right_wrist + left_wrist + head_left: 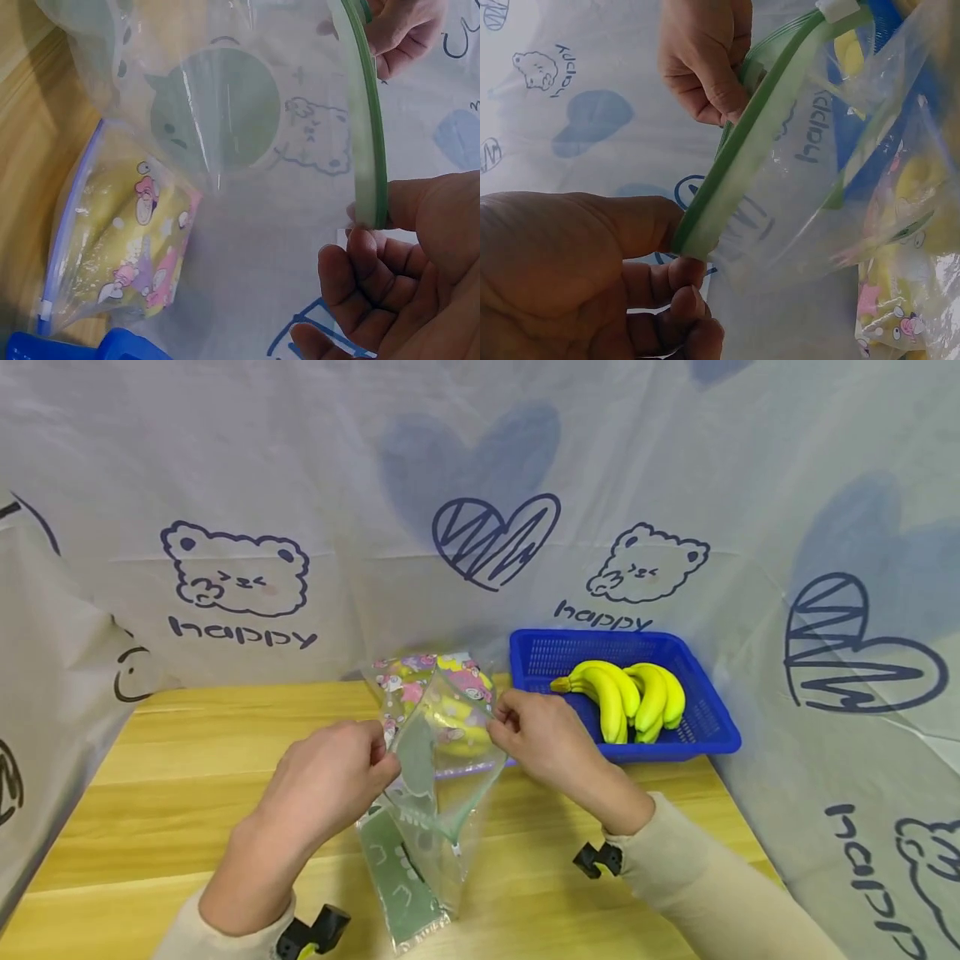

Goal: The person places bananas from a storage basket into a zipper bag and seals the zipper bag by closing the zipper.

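Observation:
A clear zip bag [442,793] with a green zip edge and green cartoon print hangs mouth-up between both hands. Its mouth is spread apart. My left hand [330,777] pinches one end of the zip edge [739,135] between thumb and forefinger. At the opposite end, my right hand [551,743] pinches the rim the same way. Just behind stands a second zip bag [393,693] with a purple edge and pink cartoon print, yellow bananas [112,217] showing through it. Nothing shows inside the green-edged bag.
To the right, a blue plastic basket [705,727] holds bunches of bananas [607,693]. A green-printed plastic packet [405,885] lies flat on the wooden table [187,810] near the front. A printed white curtain [345,468] hangs close behind and at both sides.

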Available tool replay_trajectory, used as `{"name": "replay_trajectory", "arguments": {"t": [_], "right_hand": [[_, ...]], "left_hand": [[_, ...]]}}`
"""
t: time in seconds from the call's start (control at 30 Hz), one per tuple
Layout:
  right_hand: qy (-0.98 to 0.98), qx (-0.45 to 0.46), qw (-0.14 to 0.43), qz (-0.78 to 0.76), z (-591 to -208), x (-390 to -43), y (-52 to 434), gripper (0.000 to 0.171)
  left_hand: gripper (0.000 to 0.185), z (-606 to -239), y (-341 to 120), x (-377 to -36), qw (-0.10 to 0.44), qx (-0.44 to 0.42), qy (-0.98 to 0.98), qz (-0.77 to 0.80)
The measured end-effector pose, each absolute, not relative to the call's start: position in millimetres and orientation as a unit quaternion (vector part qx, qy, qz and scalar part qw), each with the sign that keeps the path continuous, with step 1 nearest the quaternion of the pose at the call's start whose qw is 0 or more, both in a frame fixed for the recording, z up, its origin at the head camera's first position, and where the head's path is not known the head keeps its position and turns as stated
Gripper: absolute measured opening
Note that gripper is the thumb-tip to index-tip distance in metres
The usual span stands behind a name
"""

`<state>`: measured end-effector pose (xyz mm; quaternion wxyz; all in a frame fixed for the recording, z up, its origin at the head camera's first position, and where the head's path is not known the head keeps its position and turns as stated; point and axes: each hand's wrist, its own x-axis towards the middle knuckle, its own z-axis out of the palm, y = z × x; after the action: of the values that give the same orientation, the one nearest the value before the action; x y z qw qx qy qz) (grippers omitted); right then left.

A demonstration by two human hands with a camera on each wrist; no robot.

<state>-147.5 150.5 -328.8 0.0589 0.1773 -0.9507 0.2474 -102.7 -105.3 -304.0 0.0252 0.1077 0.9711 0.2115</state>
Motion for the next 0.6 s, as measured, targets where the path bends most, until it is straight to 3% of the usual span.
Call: {"name": "replay_trajectory", "arguments": {"t": [0.23,0.4,0.6], "right_hand": [[-0.956,0.161,0.052,0.24,-335,-145,152,0.034],[-0.973,0.115,-0.001,0.198,-336,-138,157,0.05],[-0.962,0.147,-0.058,0.221,-341,-132,160,0.038]], "left_hand": [[0.025,-312,-105,-109,0.004,0.085,0.965,0.247],[0.026,-317,-102,-111,0.001,0.063,0.961,0.271],[0.024,-324,-98,-111,-0.002,0.059,0.959,0.278]]}}
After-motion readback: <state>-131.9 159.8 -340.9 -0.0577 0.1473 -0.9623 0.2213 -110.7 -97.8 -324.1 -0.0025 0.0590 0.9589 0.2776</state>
